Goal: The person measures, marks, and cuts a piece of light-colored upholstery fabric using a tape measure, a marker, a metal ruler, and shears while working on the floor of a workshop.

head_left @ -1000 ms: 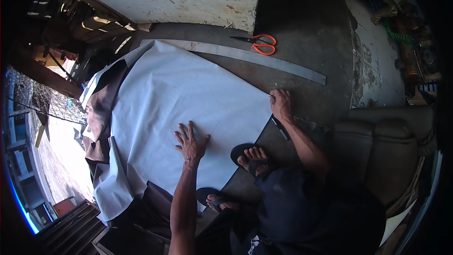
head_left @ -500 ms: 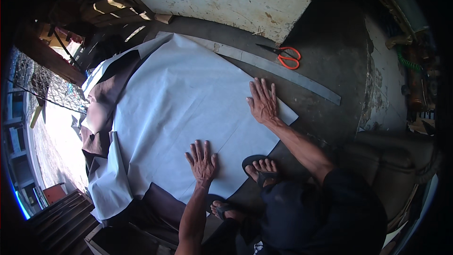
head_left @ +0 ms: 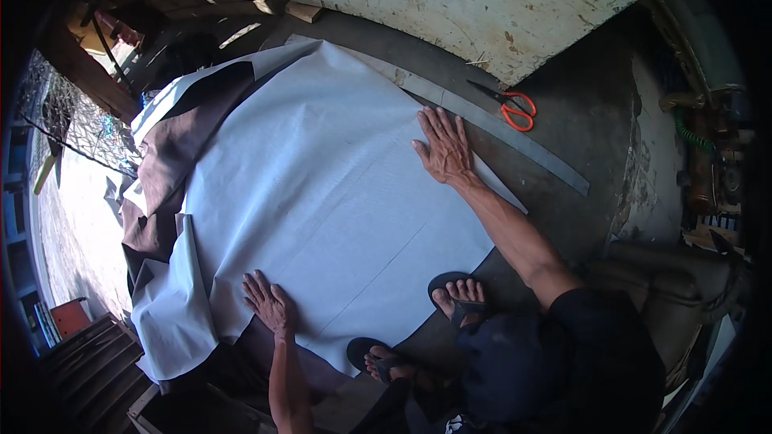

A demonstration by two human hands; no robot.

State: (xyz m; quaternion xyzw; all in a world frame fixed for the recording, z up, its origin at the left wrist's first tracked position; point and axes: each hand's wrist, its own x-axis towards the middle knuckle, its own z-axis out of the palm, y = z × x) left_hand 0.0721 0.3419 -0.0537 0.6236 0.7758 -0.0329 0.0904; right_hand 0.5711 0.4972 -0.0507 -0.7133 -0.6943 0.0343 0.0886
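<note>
sheet: big pale grey sheet [head_left: 322, 185] spread on floor
L hand [head_left: 269, 305]: flat on sheet's near edge, fingers splayed, gripping nothing
R hand [head_left: 442, 147]: flat on sheet's far-right edge, fingers spread, gripping nothing
scissors [head_left: 508, 104]: orange-handled, just beyond sheet, past R hand

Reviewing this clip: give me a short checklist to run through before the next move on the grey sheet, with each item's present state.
1. Left hand flat on the grey sheet, near edge: ok.
2. Right hand flat on the sheet's far right edge: ok.
3. Sheet lying smooth between the hands: ok; its left side is bunched over the brown fabric: not ok.
4. Orange-handled scissors off the sheet, beyond the long grey strip: ok.
5. Sandalled feet clear of the sheet: cannot tell.
</note>
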